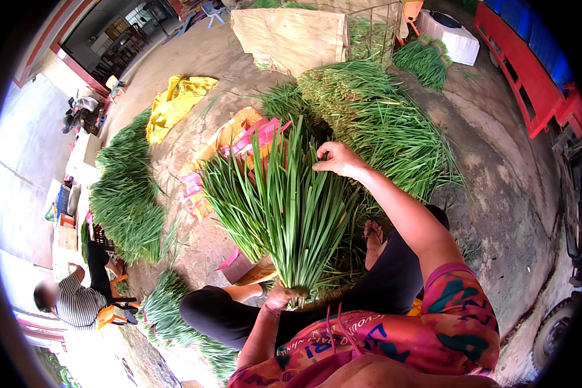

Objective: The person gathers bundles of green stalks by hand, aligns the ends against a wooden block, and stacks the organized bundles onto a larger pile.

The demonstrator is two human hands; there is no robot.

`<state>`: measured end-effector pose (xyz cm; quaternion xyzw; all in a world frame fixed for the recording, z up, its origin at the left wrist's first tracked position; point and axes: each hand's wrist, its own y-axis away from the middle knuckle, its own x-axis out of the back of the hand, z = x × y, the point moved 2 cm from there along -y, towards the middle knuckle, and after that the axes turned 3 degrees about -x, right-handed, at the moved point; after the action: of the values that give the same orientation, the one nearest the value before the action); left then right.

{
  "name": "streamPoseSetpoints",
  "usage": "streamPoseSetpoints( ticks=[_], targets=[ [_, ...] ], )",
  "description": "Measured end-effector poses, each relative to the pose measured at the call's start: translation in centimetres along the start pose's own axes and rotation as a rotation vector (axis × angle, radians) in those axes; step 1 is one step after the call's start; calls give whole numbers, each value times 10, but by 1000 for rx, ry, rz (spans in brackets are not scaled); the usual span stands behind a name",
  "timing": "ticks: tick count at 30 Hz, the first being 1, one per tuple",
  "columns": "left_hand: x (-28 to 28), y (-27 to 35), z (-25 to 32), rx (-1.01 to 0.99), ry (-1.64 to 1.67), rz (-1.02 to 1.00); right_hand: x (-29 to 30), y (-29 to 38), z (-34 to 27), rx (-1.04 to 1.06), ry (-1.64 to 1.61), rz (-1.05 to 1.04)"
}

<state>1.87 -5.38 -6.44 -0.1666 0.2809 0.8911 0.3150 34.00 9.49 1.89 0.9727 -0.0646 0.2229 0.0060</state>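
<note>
My left hand (pixel 283 296) grips a bunch of garlic chives (pixel 298 213) around its pale lower ends, close in front of my lap. The long flat leaves fan out upward from it. Up at the leaf tips is my right hand (pixel 338 159), its thumb and forefinger bent close together; whether a leaf is pinched between them is too small to tell. Another heap of chives (pixel 235 208) lies just left of the held bunch. Behind them are bright pink strips (pixel 259 138) on an orange-brown sheet (pixel 240 121).
A large chive pile (pixel 393 126) lies to the right, and a long row (pixel 126 194) to the left. Beyond are a yellow cloth (pixel 177 104), a tan sheet on a frame (pixel 291 39) and a red vehicle (pixel 524 72). A person in stripes (pixel 80 300) sits at left.
</note>
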Motion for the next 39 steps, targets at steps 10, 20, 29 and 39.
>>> streamPoseSetpoints(
  ticks=[10,20,29,39],
  targets=[
    [1,-2,-1,-7,-73,-41,3,11,-11,-344,-365,-324],
    [-9,-5,41,-131,-267,78,10,15,-21,17,259,82],
    [-3,-9,93,-410,-661,192,46,7,27,138,453,644],
    [43,52,152,-699,-1919,915,71,68,28,-53,-1204,-639]
  ],
)
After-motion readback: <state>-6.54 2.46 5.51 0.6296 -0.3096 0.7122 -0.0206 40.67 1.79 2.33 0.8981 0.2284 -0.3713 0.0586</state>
